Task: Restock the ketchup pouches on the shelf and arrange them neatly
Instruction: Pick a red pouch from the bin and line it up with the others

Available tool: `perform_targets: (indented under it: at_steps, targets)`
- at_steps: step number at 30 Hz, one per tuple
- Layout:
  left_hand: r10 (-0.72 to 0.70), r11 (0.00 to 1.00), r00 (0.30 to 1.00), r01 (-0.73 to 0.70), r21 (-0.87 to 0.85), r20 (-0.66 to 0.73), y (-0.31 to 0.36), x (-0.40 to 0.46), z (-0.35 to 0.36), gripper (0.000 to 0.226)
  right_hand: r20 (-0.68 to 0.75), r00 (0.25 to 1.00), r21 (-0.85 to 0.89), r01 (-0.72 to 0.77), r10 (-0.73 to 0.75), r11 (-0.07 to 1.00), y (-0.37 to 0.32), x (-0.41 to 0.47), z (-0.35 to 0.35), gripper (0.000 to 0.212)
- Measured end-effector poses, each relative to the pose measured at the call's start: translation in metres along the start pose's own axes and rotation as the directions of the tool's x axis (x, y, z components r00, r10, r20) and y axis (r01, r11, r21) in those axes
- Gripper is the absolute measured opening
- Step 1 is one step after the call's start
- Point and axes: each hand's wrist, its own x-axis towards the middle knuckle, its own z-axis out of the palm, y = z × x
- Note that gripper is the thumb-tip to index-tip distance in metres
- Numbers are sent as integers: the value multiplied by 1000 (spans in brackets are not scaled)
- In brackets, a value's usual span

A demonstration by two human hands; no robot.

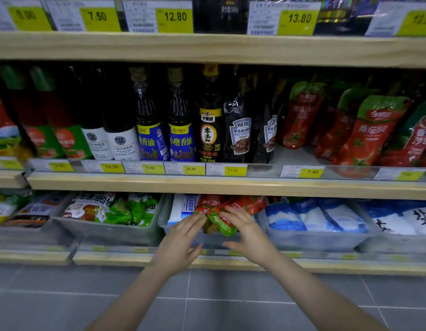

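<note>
At the lower shelf, left hand (181, 240) and right hand (246, 231) reach with fingers extended, touching a bunch of ketchup pouches (219, 215) lying in a clear bin (163, 220). Neither hand grips. Above right, 4 ketchup pouches (365, 134) stand on the middle shelf (231, 185), beside Heinz pouches (240, 134).

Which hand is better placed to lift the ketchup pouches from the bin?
Probably the right hand: its fingers already lie on the ketchup pouches, while the left hand only touches their left edge.
</note>
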Motion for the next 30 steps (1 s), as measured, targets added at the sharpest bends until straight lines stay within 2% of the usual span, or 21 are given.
perform_targets:
  at_steps: [2,4,8,11,14,18,21,25,28,30]
  targets:
    - [-8,1000,996,8,-4,94,-3,1,8,64,42,999,-144,26,-20,989,4,5,8,70]
    - [-2,1000,990,1,6,144,-5,1,15,65,35,999,-217,37,-30,975,9,4,11,61]
    - [-5,1000,994,2,20,111,-8,-2,22,64,18,999,-274,46,-42,961,25,-13,4,50]
    - [-12,999,997,10,32,77,-5,-1,25,63,31,999,-296,52,-45,954,37,-31,-2,55]
    - [-25,999,997,22,44,77,0,1,27,64,-31,999,-311,24,-36,950,41,-37,-2,62]
    - [-53,998,993,49,38,106,2,3,25,62,-3,1000,-335,12,-14,942,37,-29,-4,57]
    - [-22,1000,996,21,9,84,7,10,18,61,-50,998,-251,20,-34,968,29,-31,-22,50]
    - [1,994,1000,0,-107,9,32,41,8,68,-240,969,-143,28,-62,989,12,-31,-75,33]
    - [-43,962,999,34,-270,-28,61,71,6,77,-186,982,-29,-19,13,999,4,-29,-120,19]
    - [-93,921,996,93,-378,18,78,89,5,80,-118,988,101,-91,103,991,1,-27,-144,21]
